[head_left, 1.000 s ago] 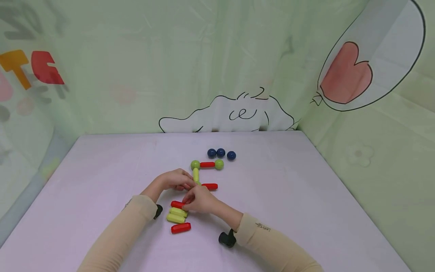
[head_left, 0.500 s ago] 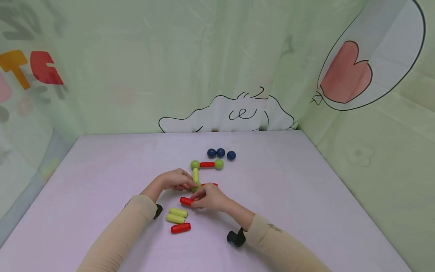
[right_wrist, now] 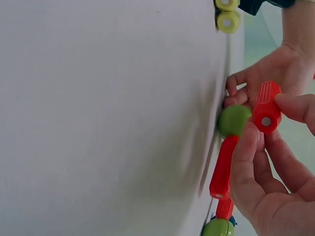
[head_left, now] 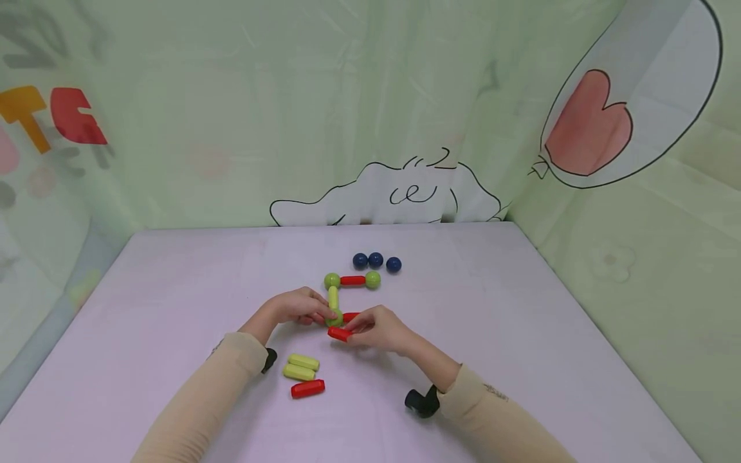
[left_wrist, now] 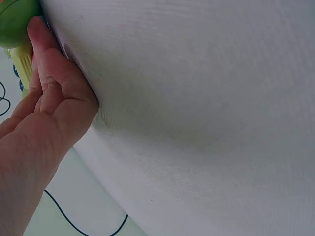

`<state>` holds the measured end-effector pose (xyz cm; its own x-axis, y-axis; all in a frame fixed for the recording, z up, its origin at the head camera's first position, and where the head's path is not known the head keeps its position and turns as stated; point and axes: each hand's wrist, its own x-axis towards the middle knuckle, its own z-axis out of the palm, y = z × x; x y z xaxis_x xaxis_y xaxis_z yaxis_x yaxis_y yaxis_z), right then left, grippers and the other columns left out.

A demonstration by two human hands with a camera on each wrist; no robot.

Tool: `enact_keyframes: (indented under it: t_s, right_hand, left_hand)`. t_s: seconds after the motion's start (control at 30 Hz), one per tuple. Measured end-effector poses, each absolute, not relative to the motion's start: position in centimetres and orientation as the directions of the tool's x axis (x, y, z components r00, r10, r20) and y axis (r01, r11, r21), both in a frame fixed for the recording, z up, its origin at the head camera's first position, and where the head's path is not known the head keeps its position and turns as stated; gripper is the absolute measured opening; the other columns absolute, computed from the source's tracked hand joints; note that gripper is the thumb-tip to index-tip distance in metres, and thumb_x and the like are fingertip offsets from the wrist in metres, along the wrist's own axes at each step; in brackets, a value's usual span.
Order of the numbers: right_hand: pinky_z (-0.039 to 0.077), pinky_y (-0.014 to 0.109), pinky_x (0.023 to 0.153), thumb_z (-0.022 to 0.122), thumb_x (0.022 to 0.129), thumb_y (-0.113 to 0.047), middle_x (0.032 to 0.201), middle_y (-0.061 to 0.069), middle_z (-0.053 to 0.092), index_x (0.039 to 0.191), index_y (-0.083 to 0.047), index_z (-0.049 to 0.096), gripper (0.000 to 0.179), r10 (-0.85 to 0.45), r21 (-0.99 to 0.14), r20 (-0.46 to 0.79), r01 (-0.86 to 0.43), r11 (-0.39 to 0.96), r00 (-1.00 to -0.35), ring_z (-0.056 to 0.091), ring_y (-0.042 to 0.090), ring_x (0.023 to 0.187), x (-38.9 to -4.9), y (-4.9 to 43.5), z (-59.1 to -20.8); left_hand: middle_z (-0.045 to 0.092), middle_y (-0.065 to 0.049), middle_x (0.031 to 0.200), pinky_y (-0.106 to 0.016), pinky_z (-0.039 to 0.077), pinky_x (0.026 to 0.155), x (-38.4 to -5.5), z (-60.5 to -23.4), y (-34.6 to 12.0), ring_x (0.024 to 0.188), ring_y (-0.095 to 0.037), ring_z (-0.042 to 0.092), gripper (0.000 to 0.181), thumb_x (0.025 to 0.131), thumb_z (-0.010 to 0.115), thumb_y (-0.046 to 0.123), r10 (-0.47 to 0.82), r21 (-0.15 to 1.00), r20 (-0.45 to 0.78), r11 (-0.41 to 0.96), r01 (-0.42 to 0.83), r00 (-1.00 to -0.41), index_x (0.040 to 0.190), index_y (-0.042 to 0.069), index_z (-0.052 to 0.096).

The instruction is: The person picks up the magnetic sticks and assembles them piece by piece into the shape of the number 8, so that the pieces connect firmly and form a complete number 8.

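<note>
Right hand (head_left: 379,331): thumb and fingertips in pinch, forearm behind. Left hand (head_left: 301,306) near, wrist bent, fingertips toward right hand.

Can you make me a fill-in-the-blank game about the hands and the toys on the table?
The held stick in the right hand is the color ____.
The left hand touches a ball that is the color ____.
The number of blue balls on the table is ____.
The two loose sticks lying right against each other are both the color ____.

Missing words: red, green, three, yellow.
</note>
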<state>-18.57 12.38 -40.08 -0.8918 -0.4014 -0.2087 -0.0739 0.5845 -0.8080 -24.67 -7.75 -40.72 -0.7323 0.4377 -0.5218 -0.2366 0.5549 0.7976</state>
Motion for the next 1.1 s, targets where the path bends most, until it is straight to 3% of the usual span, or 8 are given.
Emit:
enact_keyframes:
  t_s: [0.4,1.1]
  right_hand:
    - [0.048,0.026,0.068,0.071,0.078,-0.011,0.087,0.002,0.064,0.097,-0.007,0.070,0.020,-0.286,-0.798,-0.239,0.020,0.602,-0.928,0.055,0.016,0.077,-19.2,14.5,-39.5]
    - [0.051,0.028,0.069,0.066,0.082,-0.010,0.092,0.008,0.063,0.105,0.000,0.066,0.024,-0.131,-0.814,-0.229,0.116,0.569,-0.965,0.056,0.018,0.077,-20.0,16.7,-39.5]
  left_hand:
    - [0.060,0.000,0.071,-0.019,0.036,0.054,-24.8,-41.0,-7.7,0.061,-0.010,0.047,0.030,0.080,0.069,0.025,0.408,0.787,-0.534,0.560,-0.259,-0.740,0.100,0.003,0.066]
    - [0.057,-0.001,0.070,-0.019,0.035,0.053,-24.7,-40.9,-7.6,0.058,-0.010,0.044,0.030,0.079,0.070,0.027,0.398,0.777,-0.532,0.580,-0.245,-0.747,0.098,0.004,0.064]
